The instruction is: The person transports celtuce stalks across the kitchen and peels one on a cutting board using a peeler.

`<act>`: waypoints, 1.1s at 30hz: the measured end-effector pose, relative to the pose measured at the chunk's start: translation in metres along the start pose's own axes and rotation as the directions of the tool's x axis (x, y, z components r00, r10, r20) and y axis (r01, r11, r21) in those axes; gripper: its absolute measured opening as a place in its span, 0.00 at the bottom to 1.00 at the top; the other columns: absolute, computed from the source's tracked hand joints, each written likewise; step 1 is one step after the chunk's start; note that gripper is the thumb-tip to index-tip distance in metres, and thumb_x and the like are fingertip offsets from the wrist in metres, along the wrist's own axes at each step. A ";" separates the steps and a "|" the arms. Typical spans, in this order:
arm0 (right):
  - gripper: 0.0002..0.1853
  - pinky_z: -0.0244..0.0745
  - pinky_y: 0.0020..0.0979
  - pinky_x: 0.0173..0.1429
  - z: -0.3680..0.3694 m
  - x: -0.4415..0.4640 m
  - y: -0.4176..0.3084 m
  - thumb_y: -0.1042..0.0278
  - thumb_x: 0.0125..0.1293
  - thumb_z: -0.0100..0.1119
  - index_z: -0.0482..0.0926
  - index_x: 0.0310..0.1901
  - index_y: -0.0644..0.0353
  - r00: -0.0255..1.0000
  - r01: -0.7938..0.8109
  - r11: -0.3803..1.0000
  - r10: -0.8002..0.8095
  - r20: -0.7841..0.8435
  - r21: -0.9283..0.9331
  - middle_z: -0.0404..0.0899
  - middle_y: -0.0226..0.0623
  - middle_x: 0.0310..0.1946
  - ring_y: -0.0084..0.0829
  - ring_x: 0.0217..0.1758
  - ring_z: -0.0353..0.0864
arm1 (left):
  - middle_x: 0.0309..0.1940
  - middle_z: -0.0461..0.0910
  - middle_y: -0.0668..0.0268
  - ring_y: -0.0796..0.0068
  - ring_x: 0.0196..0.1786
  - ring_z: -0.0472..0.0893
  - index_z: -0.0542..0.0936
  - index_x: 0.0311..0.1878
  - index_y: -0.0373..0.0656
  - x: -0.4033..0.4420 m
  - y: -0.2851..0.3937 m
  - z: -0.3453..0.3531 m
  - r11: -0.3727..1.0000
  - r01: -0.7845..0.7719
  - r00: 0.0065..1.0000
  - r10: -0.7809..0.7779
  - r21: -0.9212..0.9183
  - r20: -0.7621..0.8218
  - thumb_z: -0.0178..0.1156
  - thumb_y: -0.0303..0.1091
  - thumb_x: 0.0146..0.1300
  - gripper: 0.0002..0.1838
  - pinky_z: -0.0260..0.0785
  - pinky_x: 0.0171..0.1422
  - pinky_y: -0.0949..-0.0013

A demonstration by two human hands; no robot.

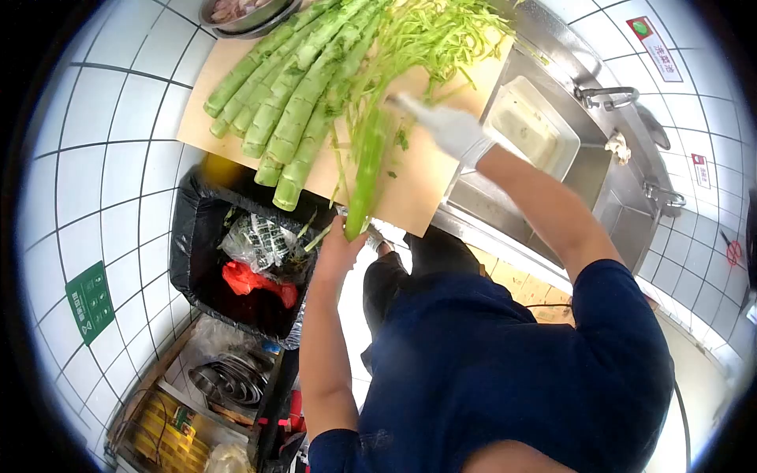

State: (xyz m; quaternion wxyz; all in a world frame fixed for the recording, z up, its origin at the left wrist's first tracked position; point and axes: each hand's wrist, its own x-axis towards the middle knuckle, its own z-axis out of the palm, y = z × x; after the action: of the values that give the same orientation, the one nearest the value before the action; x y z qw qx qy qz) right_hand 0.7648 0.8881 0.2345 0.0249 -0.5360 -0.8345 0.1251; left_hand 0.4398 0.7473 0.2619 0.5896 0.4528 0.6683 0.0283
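Observation:
My left hand (341,246) is closed around the near end of a celtuce stem (366,177), bright green where its skin is off. The stem lies over the front edge of a cutting board (414,189). My right hand (453,132), in a whitish glove, is closed on a peeler (402,102) above the board, just right of the stem. Motion blurs the peeler, so its blade is not clear. Several unpeeled celtuce stems (288,102) lie side by side on the left of the board. A heap of green peelings (441,39) covers its far right part.
Below the board's left edge stands a black-lined bin (189,252) with plastic and a red bag inside. A steel sink (497,201) with a white tub (564,150) and a faucet (607,96) is at the right. Metal bowls (236,17) stand at the far left.

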 end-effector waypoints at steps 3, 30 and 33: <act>0.43 0.76 0.42 0.27 -0.009 -0.018 -0.054 0.79 0.72 0.46 0.51 0.84 0.28 0.981 0.124 0.988 -0.137 0.141 0.097 0.76 0.44 0.25 0.42 0.23 0.81 | 0.31 0.83 0.58 0.73 0.29 0.82 0.78 0.53 0.36 0.010 -0.011 0.001 0.960 -0.058 0.995 0.076 -0.274 0.058 0.68 0.39 0.70 0.18 0.75 0.26 0.69; 0.43 0.78 0.43 0.31 0.012 0.009 0.016 0.78 0.71 0.48 0.53 0.84 0.30 0.977 -0.134 0.979 0.105 0.184 0.153 0.79 0.47 0.28 0.47 0.31 0.84 | 0.39 0.83 0.37 0.30 0.47 0.82 0.78 0.47 0.33 0.009 -0.040 0.026 0.947 -0.280 0.930 0.308 0.156 -0.199 0.66 0.41 0.71 0.17 0.74 0.50 0.42; 0.41 0.77 0.43 0.30 -0.023 -0.008 -0.052 0.76 0.72 0.48 0.53 0.83 0.31 0.979 0.093 0.982 -0.120 0.165 0.163 0.81 0.48 0.31 0.48 0.32 0.85 | 0.39 0.83 0.37 0.31 0.46 0.82 0.78 0.48 0.33 0.016 -0.035 0.021 0.942 -0.292 0.926 0.322 0.167 -0.199 0.66 0.41 0.71 0.18 0.74 0.49 0.43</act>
State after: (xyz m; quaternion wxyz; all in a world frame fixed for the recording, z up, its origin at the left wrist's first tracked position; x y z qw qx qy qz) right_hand 0.7265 0.8643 0.2698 0.0000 -0.4741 -0.8488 0.2341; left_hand 0.4386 0.7269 0.2232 0.4671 0.5848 0.6512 0.1259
